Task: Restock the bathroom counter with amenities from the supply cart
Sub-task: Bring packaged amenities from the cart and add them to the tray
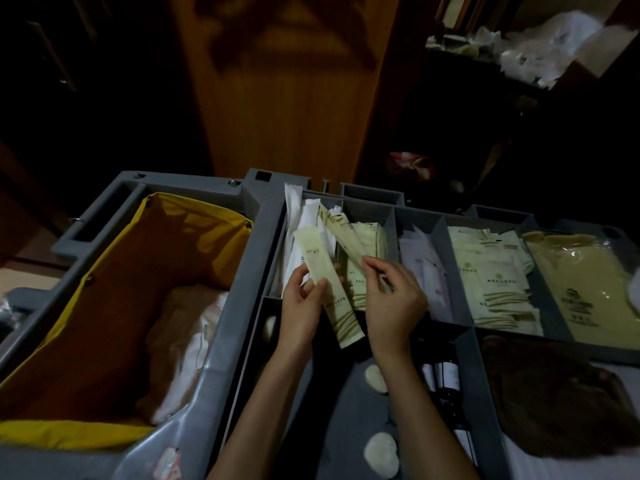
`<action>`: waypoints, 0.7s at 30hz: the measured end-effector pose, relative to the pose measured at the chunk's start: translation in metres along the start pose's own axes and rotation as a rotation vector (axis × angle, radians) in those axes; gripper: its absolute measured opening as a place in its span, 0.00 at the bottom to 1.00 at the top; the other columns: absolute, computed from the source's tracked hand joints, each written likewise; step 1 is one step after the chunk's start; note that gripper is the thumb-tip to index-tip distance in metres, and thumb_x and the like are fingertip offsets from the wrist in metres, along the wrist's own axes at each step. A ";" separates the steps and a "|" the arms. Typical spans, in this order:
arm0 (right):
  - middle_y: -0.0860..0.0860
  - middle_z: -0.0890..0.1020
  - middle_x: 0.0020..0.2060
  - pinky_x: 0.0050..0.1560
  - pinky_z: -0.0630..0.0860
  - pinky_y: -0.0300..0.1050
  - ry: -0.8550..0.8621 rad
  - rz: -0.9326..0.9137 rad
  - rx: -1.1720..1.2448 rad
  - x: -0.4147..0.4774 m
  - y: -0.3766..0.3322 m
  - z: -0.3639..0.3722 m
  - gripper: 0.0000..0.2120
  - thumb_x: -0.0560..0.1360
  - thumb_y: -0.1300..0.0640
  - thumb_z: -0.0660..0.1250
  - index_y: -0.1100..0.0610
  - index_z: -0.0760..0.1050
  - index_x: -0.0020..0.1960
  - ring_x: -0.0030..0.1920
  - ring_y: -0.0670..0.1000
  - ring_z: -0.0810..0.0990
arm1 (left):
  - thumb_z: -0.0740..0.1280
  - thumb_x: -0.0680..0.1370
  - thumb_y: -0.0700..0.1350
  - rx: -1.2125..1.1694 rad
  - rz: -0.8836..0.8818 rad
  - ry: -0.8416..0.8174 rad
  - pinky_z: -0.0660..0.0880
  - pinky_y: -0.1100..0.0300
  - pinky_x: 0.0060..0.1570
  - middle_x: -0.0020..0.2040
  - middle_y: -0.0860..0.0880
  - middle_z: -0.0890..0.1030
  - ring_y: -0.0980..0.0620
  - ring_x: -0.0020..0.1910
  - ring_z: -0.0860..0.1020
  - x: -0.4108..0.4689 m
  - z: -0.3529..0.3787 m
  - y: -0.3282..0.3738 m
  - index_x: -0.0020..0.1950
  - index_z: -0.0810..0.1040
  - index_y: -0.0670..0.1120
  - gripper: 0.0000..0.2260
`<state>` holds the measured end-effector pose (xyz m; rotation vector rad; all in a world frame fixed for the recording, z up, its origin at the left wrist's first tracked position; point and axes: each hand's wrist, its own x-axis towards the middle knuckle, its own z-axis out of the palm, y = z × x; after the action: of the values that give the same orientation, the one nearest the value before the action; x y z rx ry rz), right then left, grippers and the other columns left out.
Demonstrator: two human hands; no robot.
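Packet pinched in your left grip, second packet in your right grip. Seemingly picking stock; next, carry both off.

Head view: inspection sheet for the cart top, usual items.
Surface: grey cart tray, divided compartments, dimly lit.
Job's things: long pale packet held in left hand; second packet pinched by right hand above the far-left compartments; packet stacks further right.
Clutter: round soaps, dark bottles, brown cloth.
Grips: both hands curled on packets.
Cables: nothing seen.
Surroundings: yellow linen bag with laundry left of tray; wooden door behind; cluttered shelf top right.
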<state>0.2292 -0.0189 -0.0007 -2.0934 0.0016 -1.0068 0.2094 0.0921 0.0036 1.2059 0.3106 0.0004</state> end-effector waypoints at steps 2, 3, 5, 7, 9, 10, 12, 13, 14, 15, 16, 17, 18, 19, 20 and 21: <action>0.48 0.85 0.40 0.44 0.71 0.29 -0.041 -0.088 -0.045 -0.005 -0.005 -0.004 0.05 0.70 0.65 0.74 0.57 0.84 0.44 0.41 0.43 0.79 | 0.60 0.81 0.38 -0.036 0.004 -0.012 0.79 0.60 0.42 0.45 0.49 0.85 0.54 0.44 0.83 -0.002 0.003 0.001 0.59 0.74 0.46 0.09; 0.47 0.85 0.40 0.44 0.72 0.30 -0.069 -0.134 -0.063 -0.009 -0.007 -0.006 0.05 0.70 0.64 0.74 0.56 0.85 0.45 0.41 0.43 0.79 | 0.60 0.81 0.38 -0.055 0.007 -0.019 0.78 0.62 0.40 0.43 0.50 0.85 0.53 0.43 0.83 -0.003 0.004 0.001 0.58 0.75 0.45 0.08; 0.46 0.85 0.42 0.43 0.75 0.35 -0.121 -0.195 -0.086 -0.018 -0.009 -0.011 0.04 0.73 0.61 0.72 0.55 0.85 0.46 0.42 0.45 0.81 | 0.61 0.81 0.39 -0.075 0.016 -0.023 0.77 0.64 0.38 0.42 0.49 0.84 0.51 0.41 0.82 -0.006 0.007 0.002 0.54 0.75 0.44 0.05; 0.46 0.85 0.42 0.44 0.77 0.37 -0.144 -0.209 -0.093 -0.025 -0.010 -0.019 0.05 0.74 0.59 0.70 0.55 0.85 0.46 0.42 0.45 0.82 | 0.61 0.81 0.39 -0.069 0.025 -0.020 0.78 0.57 0.45 0.48 0.42 0.84 0.46 0.47 0.82 -0.011 0.011 0.000 0.57 0.75 0.40 0.07; 0.46 0.85 0.42 0.45 0.76 0.37 -0.137 -0.184 -0.080 -0.027 -0.010 -0.030 0.05 0.73 0.58 0.71 0.55 0.85 0.47 0.42 0.45 0.82 | 0.61 0.81 0.40 -0.070 0.015 -0.045 0.76 0.53 0.49 0.53 0.37 0.82 0.42 0.52 0.80 -0.018 0.017 -0.003 0.60 0.74 0.37 0.10; 0.46 0.85 0.42 0.46 0.76 0.39 -0.125 -0.172 -0.080 -0.028 -0.009 -0.036 0.05 0.73 0.56 0.71 0.54 0.85 0.47 0.42 0.46 0.82 | 0.61 0.81 0.41 -0.068 0.007 -0.068 0.77 0.54 0.48 0.54 0.38 0.82 0.42 0.52 0.80 -0.021 0.020 -0.004 0.60 0.74 0.38 0.10; 0.45 0.85 0.40 0.51 0.76 0.43 -0.091 -0.160 -0.099 -0.027 -0.007 -0.050 0.06 0.73 0.54 0.70 0.54 0.85 0.45 0.40 0.46 0.82 | 0.61 0.81 0.43 -0.059 -0.006 -0.121 0.77 0.58 0.45 0.52 0.41 0.82 0.45 0.50 0.80 -0.028 0.028 -0.005 0.59 0.75 0.41 0.10; 0.45 0.85 0.39 0.54 0.75 0.44 -0.078 -0.153 -0.105 -0.027 -0.005 -0.057 0.06 0.73 0.54 0.70 0.54 0.85 0.45 0.40 0.46 0.82 | 0.61 0.81 0.43 -0.048 -0.008 -0.147 0.77 0.58 0.45 0.51 0.43 0.83 0.47 0.50 0.81 -0.031 0.033 -0.005 0.60 0.76 0.42 0.10; 0.45 0.85 0.39 0.56 0.74 0.45 -0.072 -0.143 -0.105 -0.028 -0.003 -0.065 0.07 0.73 0.53 0.69 0.54 0.85 0.44 0.40 0.45 0.81 | 0.60 0.81 0.42 -0.028 -0.005 -0.170 0.78 0.58 0.45 0.51 0.45 0.83 0.48 0.49 0.81 -0.034 0.037 -0.005 0.60 0.76 0.43 0.10; 0.44 0.85 0.39 0.57 0.73 0.46 -0.072 -0.131 -0.102 -0.028 -0.002 -0.073 0.07 0.73 0.53 0.69 0.53 0.85 0.44 0.40 0.45 0.81 | 0.60 0.81 0.40 -0.008 0.000 -0.193 0.79 0.59 0.45 0.50 0.45 0.83 0.50 0.49 0.82 -0.037 0.042 -0.005 0.59 0.76 0.43 0.09; 0.44 0.85 0.39 0.58 0.73 0.47 -0.076 -0.119 -0.101 -0.029 -0.001 -0.083 0.07 0.73 0.53 0.69 0.53 0.85 0.44 0.40 0.44 0.81 | 0.60 0.81 0.39 0.011 0.000 -0.218 0.79 0.59 0.44 0.50 0.45 0.83 0.50 0.48 0.82 -0.041 0.048 -0.005 0.59 0.76 0.43 0.09; 0.44 0.85 0.39 0.58 0.73 0.47 -0.078 -0.106 -0.106 -0.029 0.001 -0.093 0.07 0.73 0.52 0.68 0.53 0.85 0.45 0.41 0.44 0.81 | 0.60 0.80 0.38 0.024 -0.005 -0.250 0.80 0.60 0.43 0.49 0.45 0.84 0.50 0.47 0.83 -0.046 0.054 -0.005 0.58 0.76 0.43 0.08; 0.44 0.85 0.40 0.58 0.74 0.47 -0.073 -0.092 -0.116 -0.030 0.003 -0.104 0.07 0.74 0.52 0.68 0.52 0.85 0.45 0.42 0.44 0.81 | 0.61 0.80 0.38 0.035 -0.014 -0.274 0.80 0.61 0.41 0.47 0.46 0.84 0.51 0.45 0.83 -0.051 0.061 -0.007 0.56 0.77 0.43 0.08; 0.44 0.85 0.40 0.57 0.74 0.47 -0.062 -0.075 -0.126 -0.030 0.006 -0.115 0.07 0.74 0.53 0.68 0.52 0.85 0.45 0.42 0.44 0.81 | 0.61 0.80 0.37 0.045 -0.027 -0.292 0.79 0.61 0.40 0.44 0.47 0.85 0.51 0.43 0.83 -0.056 0.068 -0.009 0.55 0.78 0.42 0.07; 0.44 0.85 0.40 0.56 0.75 0.47 -0.047 -0.055 -0.136 -0.031 0.009 -0.127 0.07 0.74 0.53 0.68 0.52 0.85 0.45 0.43 0.45 0.81 | 0.62 0.79 0.38 0.061 -0.033 -0.308 0.79 0.60 0.39 0.43 0.46 0.84 0.49 0.42 0.83 -0.063 0.075 -0.010 0.53 0.78 0.42 0.06; 0.44 0.85 0.41 0.55 0.76 0.47 -0.031 -0.029 -0.140 -0.031 0.013 -0.138 0.07 0.74 0.53 0.68 0.53 0.85 0.45 0.43 0.45 0.81 | 0.63 0.79 0.38 0.083 -0.033 -0.326 0.78 0.58 0.40 0.43 0.45 0.84 0.46 0.42 0.82 -0.068 0.082 -0.013 0.53 0.79 0.42 0.06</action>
<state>0.1209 -0.1085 0.0212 -2.2417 0.0263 -1.0170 0.1616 0.0008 0.0343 1.2606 0.0447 -0.2371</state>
